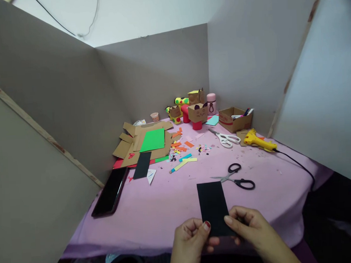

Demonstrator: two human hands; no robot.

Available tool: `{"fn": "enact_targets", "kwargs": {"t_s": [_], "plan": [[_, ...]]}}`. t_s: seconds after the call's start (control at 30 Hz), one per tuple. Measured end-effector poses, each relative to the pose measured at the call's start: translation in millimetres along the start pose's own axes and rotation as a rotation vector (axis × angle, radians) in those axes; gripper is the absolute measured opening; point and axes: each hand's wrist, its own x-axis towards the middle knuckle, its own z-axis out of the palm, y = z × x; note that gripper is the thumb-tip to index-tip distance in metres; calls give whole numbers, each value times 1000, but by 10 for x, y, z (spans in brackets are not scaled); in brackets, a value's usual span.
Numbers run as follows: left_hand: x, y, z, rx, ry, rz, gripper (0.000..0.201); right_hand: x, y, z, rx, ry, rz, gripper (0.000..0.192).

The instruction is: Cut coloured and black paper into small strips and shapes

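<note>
A rectangular piece of black paper is held up over the front edge of the table. My left hand pinches its lower left corner, thumb on top and fingers underneath. At the lower right corner my right hand grips the same piece in the same way. Just beyond the paper lie black-handled scissors, their blades slightly apart. Another black paper strip rests further left, partly over a white paper scrap.
Flat cardboard carries a green sheet. A tablet lies front left. White scissors, a yellow glue gun with a cord and a cardboard box of pens stand right. Cardboard animal figures and a pink bottle are behind.
</note>
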Motion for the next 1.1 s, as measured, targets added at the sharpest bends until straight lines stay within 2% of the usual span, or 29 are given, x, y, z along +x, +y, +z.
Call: {"fn": "enact_targets", "kwargs": {"t_s": [0.2, 0.47, 0.6, 0.77, 0.93, 1.03, 1.1], "plan": [[-22, -7, 77, -99, 59, 18, 46, -63, 2, 87, 27, -86, -35, 35], [-25, -81, 104, -127, 89, 34, 48, -43, 87, 114, -1, -40, 63, 42], [-11, -127, 61, -73, 73, 31, 48, -24, 101, 68, -18, -5, 80, 44], [18, -182, -7, 15, 16, 148, 39, -12, 123, 6, -26, 55, 69, 43], [31, -182, 20, 1, -79, 205, 33, -4, 106, 75, 12, 3, 12, 37], [24, -192, 38, -41, -82, 223, 35, -2, 78, 97, 10, -67, -17, 34], [27, -201, 9, -30, -57, 233, 37, 15, 54, 21, -10, -38, -19, 34]]}}
